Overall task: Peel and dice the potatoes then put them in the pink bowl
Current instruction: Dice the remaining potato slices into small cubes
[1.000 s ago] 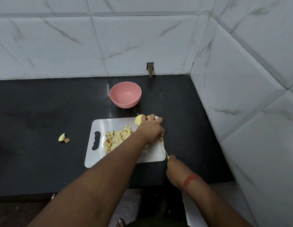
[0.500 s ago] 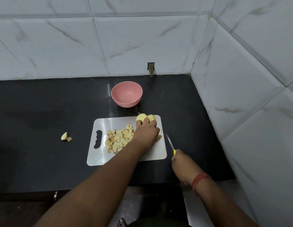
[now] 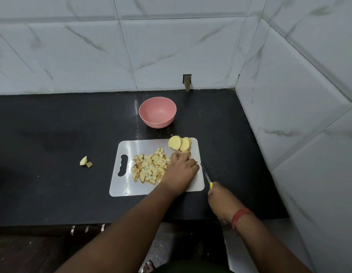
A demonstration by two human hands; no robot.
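The white cutting board point(image 3: 130, 191) lies on the black counter. A pile of diced potato point(image 3: 149, 168) sits in its middle. Two or three peeled potato slices point(image 3: 179, 143) lean together at its far right corner. My left hand point(image 3: 181, 170) is on the board just below them, its fingers curled over a small potato piece point(image 3: 186, 153). Just off the board's right edge, my right hand point(image 3: 220, 200) grips a yellow-handled knife point(image 3: 206, 174) with its blade pointing away from me. The pink bowl point(image 3: 157, 112) stands beyond the board with nothing in it.
Two small potato scraps point(image 3: 85, 161) lie on the counter left of the board. Tiled walls close the back and right side. The counter's front edge runs just below the board.
My left hand let go of the potato slices at the far corner and drew back toward me onto a small piece. The knife came off the board and now hovers at its right edge.
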